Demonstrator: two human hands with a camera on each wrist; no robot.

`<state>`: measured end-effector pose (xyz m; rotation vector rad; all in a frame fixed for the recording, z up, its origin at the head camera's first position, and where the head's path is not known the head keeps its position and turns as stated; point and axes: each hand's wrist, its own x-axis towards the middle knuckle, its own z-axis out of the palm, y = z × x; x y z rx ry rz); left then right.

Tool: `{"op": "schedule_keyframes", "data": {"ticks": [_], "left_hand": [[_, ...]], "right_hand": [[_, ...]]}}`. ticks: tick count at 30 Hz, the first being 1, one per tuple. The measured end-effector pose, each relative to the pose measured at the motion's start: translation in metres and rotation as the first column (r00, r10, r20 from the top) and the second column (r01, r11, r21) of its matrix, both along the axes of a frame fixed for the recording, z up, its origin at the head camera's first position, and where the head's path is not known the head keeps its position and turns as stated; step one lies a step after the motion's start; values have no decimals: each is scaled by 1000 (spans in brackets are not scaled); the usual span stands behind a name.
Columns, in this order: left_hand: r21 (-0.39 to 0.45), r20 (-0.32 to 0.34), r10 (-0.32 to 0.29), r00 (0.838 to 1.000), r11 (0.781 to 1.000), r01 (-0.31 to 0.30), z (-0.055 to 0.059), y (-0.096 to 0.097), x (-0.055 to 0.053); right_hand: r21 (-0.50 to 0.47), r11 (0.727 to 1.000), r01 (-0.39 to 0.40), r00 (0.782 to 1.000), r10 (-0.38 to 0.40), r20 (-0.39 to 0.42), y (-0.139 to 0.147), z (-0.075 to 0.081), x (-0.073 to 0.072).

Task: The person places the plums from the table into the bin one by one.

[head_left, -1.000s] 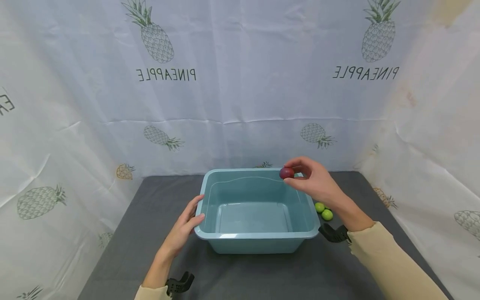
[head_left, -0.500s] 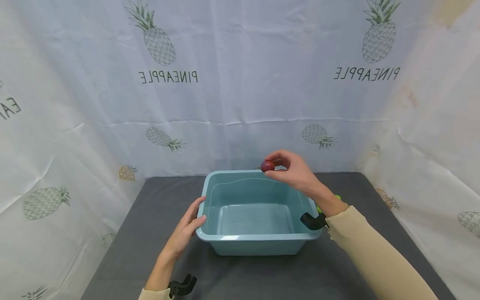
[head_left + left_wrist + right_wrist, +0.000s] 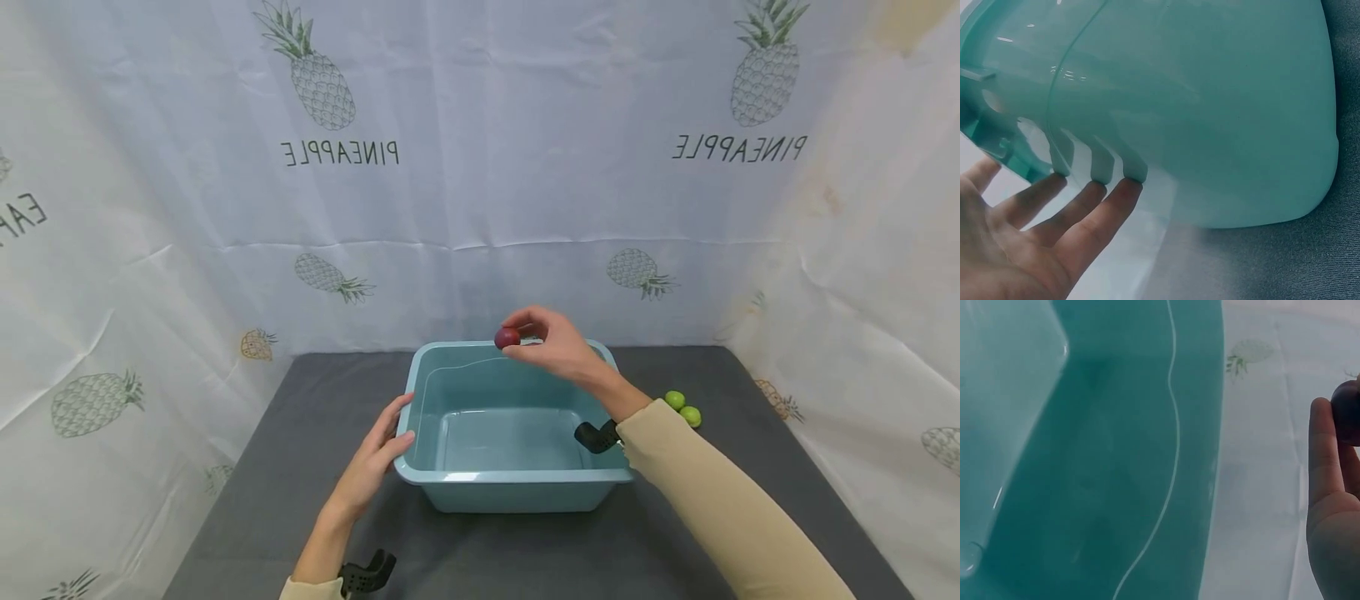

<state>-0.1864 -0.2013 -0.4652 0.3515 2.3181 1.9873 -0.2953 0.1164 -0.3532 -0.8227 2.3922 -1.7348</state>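
Note:
My right hand (image 3: 551, 342) holds a dark red plum (image 3: 507, 337) between thumb and fingers, above the far rim of a light blue plastic basin (image 3: 517, 477). In the right wrist view, the plum (image 3: 1347, 412) sits partly cut off at the right edge, by the fingertips. My left hand (image 3: 371, 458) grips the basin's left side, with thumb and forefinger on the rim. Several fingertips of that hand (image 3: 1060, 231) press on the basin's outer wall (image 3: 1241, 125) in the left wrist view. The inside of the basin shows a bare floor.
Small round green fruits (image 3: 682, 408) lie on the dark grey tabletop (image 3: 247, 492), right of the basin and beyond the right forearm. A white cloth (image 3: 480, 167) with pineapple prints hangs behind and on both sides.
My right hand has carried the plum leftward along the basin's far rim, its forearm now crossing the right rim. The left hand has stayed at the basin's left side.

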Motion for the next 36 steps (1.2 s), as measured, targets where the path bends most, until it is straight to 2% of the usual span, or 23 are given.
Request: {"op": "schedule_keyframes", "data": {"ticks": [6, 21, 32, 36], "left_hand": [[4, -6, -14, 1000, 1000, 14, 1, 0, 0], [-9, 12, 18, 1000, 1000, -17, 2, 2, 0], [-4, 17, 26, 1000, 1000, -26, -2, 1, -2], [-4, 24, 34, 999, 999, -34, -1, 2, -1]], "right_hand": [[-16, 999, -28, 1000, 28, 5, -11, -10, -7], [88, 994, -67, 994, 59, 88, -28, -38, -17], [158, 984, -84, 990, 65, 122, -32, -50, -27], [180, 976, -124, 984, 97, 148, -32, -54, -28]]}}
